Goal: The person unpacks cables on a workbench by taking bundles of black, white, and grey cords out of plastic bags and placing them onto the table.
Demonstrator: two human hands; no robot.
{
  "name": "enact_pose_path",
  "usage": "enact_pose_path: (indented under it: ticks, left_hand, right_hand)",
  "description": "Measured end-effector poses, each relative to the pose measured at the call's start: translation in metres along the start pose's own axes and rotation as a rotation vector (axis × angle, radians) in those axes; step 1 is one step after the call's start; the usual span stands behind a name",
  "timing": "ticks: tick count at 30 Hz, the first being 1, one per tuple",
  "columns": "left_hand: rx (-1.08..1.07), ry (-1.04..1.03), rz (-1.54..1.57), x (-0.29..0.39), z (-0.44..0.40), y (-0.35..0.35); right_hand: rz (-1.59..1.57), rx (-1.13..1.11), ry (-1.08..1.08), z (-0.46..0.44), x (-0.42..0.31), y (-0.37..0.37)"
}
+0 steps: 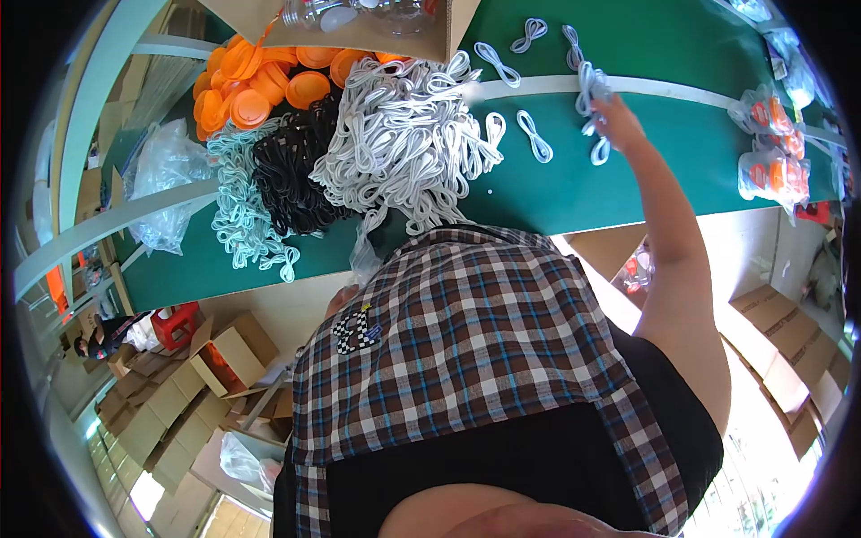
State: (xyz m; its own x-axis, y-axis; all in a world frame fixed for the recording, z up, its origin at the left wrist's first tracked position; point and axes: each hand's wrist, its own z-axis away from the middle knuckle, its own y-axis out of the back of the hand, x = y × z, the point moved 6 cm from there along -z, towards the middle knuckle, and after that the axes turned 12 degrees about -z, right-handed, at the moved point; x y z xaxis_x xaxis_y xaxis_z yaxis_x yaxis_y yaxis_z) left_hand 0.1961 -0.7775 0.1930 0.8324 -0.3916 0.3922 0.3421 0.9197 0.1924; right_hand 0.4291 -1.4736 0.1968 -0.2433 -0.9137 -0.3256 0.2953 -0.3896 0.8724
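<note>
Green table (708,154). Orange lids (308,90) at left, then touching piles: teal cables (238,193), black cables (291,170), white cables (395,134). Loose coils (534,136) right of those. Clear bag (166,179) left end, bagged orange parts (773,177) right end.

Right hand (614,124): slightly blurred.
Desk (511,193): brightly lit around and left of the hand.
Glare: washed-out white, below the hand.
Frame edges: fisheye bowing, black corners, purple-blue fringing.

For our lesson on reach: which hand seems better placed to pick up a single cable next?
Probably the right hand: it reaches over the table among single white cables. The left hand is beside the apron, partly hidden, by a clear bag.
</note>
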Motion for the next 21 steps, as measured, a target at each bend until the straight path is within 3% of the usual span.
enact_pose_path:
  ticks: [3,7,10,11,12,15,16,18,21]
  left_hand:
    - [-0.04,-0.021,0.108,-0.053,-0.033,0.012]
    - [-0.083,-0.08,0.266,-0.091,-0.059,0.024]
    - [-0.188,-0.112,0.404,-0.083,-0.051,0.02]
    - [-0.223,-0.123,0.449,-0.08,-0.048,0.017]
    - [-0.222,-0.121,0.446,-0.073,-0.038,0.017]
    - [-0.196,-0.144,0.317,-0.055,-0.023,0.015]
    - [-0.189,-0.152,0.274,-0.047,-0.018,0.015]
    - [-0.175,-0.166,0.183,-0.034,-0.01,0.019]
    - [-0.143,-0.186,0.053,-0.014,-0.002,0.032]
  right_hand:
    - [0.084,0.064,-0.19,0.004,0.057,0.02]
    - [0.276,0.01,-0.323,0.003,0.066,0.041]
    - [0.339,0.286,-0.218,-0.015,-0.028,0.052]
    - [0.161,0.255,-0.107,-0.014,-0.075,0.051]
    - [0.002,0.335,0.134,-0.035,-0.094,0.024]
    - [-0.106,0.155,0.201,-0.061,-0.179,-0.019]
    - [-0.145,0.09,0.19,-0.063,-0.192,-0.026]
    - [0.024,0.219,0.278,-0.079,-0.196,-0.051]
    - [-0.094,0.258,0.258,-0.035,-0.188,-0.028]
